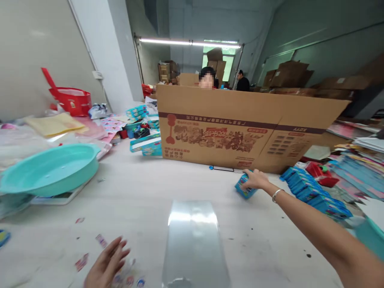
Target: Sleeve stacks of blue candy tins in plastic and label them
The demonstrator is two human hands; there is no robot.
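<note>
My right hand (255, 179) reaches far out to the right with its fingers wrapped over a small blue box (245, 191), which is on or just above the white table. Low on the left, my left hand (108, 262) is held with its fingers stretched and nothing in them. Small round stickers (130, 281) on clear film lie beside that hand. Between both hands a shiny, clear plastic sheet or sleeve (193, 240) lies flat on the table (144, 224). A row of similar blue boxes (315, 192) is lined up to the right of my right arm.
A big printed cardboard carton (219, 132) stands across the table's far side, with a person (207, 78) behind it. At left are a turquoise basin (51, 168) and a red basket (73, 102). A red tray (322, 174) and stacked printed sheets (357, 170) lie at right.
</note>
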